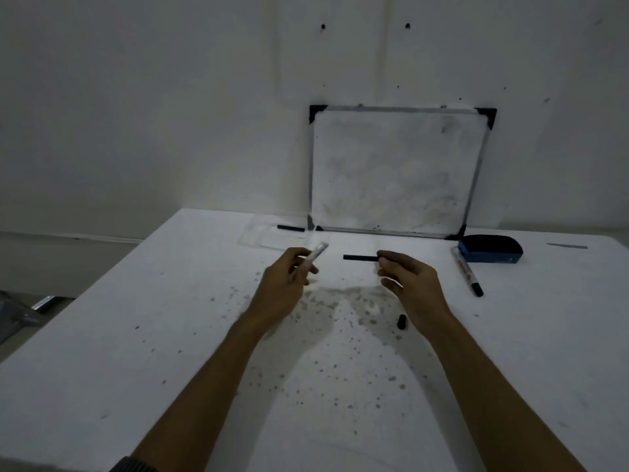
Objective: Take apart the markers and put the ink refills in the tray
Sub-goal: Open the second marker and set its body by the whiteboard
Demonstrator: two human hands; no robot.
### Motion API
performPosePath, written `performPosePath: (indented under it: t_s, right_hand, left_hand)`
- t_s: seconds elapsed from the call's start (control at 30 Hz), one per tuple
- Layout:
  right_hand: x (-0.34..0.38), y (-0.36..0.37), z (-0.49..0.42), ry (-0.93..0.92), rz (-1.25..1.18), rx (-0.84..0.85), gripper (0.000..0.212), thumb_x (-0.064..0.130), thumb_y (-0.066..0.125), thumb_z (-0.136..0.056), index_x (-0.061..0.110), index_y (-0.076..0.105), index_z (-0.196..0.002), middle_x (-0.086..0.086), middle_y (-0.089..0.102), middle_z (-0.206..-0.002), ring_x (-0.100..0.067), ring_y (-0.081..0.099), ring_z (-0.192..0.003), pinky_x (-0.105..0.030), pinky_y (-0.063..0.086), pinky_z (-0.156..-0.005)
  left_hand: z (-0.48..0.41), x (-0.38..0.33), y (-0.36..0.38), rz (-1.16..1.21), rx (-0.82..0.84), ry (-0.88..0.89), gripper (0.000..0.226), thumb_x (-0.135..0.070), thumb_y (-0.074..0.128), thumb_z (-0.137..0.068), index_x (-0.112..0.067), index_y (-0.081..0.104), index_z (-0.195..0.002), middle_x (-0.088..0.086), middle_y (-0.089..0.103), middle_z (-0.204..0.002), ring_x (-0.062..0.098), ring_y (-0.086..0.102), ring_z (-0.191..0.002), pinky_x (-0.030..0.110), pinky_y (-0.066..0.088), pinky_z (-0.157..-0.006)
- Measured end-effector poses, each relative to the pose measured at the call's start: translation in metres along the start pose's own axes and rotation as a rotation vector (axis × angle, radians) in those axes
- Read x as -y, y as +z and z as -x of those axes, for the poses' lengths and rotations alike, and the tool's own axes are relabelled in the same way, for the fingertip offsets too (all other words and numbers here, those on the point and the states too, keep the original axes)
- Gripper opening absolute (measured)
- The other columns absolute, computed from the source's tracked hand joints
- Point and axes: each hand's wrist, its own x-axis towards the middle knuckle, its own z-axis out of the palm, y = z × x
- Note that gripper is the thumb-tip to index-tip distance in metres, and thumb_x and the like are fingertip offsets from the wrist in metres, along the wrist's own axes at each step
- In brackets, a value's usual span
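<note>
My left hand [289,284] grips a white marker barrel [316,254], its open end tilted up and to the right. My right hand [405,277] pinches one end of a black ink refill [360,257], held level above the table and pointing left, clear of the barrel. A clear plastic tray [272,235] lies on the table behind my left hand, and another black refill [291,228] rests at its far edge. A small black marker cap [402,322] lies by my right wrist. A whole white marker [467,271] with a black cap lies to the right.
A small whiteboard [394,172] leans against the wall at the back of the white table [136,335]. A blue eraser [490,248] sits at its right foot. Ink spots stain the table below my hands. The table's left edge drops to the floor.
</note>
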Motion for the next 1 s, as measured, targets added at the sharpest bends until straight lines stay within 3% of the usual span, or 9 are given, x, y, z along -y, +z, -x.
performPosePath:
  t_s: [0.1,0.23,0.47,0.67,0.83,1.0]
  right_hand:
    - [-0.005,-0.017,-0.003,0.063,-0.192,-0.064,0.018,0.017,0.073,-0.092,0.014,0.079,-0.108,-0.005,0.079,-0.100,-0.014,0.075,-0.087,-0.025,0.060,-0.077]
    - [-0.016,-0.033,-0.003,0.159,-0.296,-0.140,0.020,0.018,0.073,-0.092,0.011,0.078,-0.111,-0.008,0.079,-0.110,-0.016,0.076,-0.087,-0.027,0.061,-0.075]
    - [-0.022,-0.034,-0.013,0.137,-0.216,-0.164,0.015,0.014,0.073,-0.093,0.008,0.080,-0.105,-0.005,0.076,-0.083,-0.012,0.071,-0.074,-0.024,0.060,-0.069]
    - [-0.023,-0.032,-0.013,0.106,-0.106,-0.194,0.020,0.012,0.069,-0.096,0.004,0.076,-0.113,-0.006,0.068,-0.085,-0.013,0.065,-0.075,-0.026,0.060,-0.071]
    - [-0.024,-0.028,-0.011,0.061,0.010,-0.237,0.023,0.013,0.067,-0.098,0.005,0.074,-0.118,-0.008,0.065,-0.087,-0.016,0.062,-0.077,-0.026,0.059,-0.067]
    - [-0.026,-0.031,-0.009,-0.097,0.214,-0.291,0.022,0.017,0.065,-0.100,0.014,0.075,-0.119,-0.002,0.073,-0.091,-0.002,0.068,-0.068,-0.019,0.058,-0.062]
  left_hand:
    - [0.001,-0.016,0.038,0.182,0.178,-0.019,0.026,-0.026,0.055,-0.109,-0.033,0.060,-0.133,-0.006,0.076,-0.095,0.013,0.071,-0.066,0.028,0.055,-0.049]
    - [0.005,-0.008,0.071,0.254,0.267,-0.065,0.030,-0.023,0.057,-0.108,-0.037,0.069,-0.132,-0.003,0.076,-0.090,0.008,0.060,-0.059,0.030,0.050,-0.053]
    - [0.003,-0.001,0.067,0.159,0.214,0.015,0.035,-0.057,0.061,-0.098,-0.048,0.069,-0.131,-0.008,0.080,-0.090,0.003,0.048,-0.048,0.022,0.045,-0.049]
    - [0.004,-0.002,0.068,0.163,0.213,0.031,0.039,-0.070,0.060,-0.092,-0.056,0.068,-0.127,-0.011,0.081,-0.093,0.001,0.046,-0.049,0.023,0.044,-0.049]
    - [0.008,-0.005,0.070,0.114,0.211,0.040,0.033,-0.062,0.062,-0.096,-0.054,0.070,-0.127,-0.015,0.081,-0.091,-0.002,0.053,-0.054,0.017,0.046,-0.053]
    - [0.015,-0.014,0.072,0.125,0.218,0.064,0.029,-0.039,0.068,-0.100,-0.035,0.075,-0.128,-0.019,0.081,-0.093,-0.007,0.072,-0.079,0.009,0.053,-0.069]
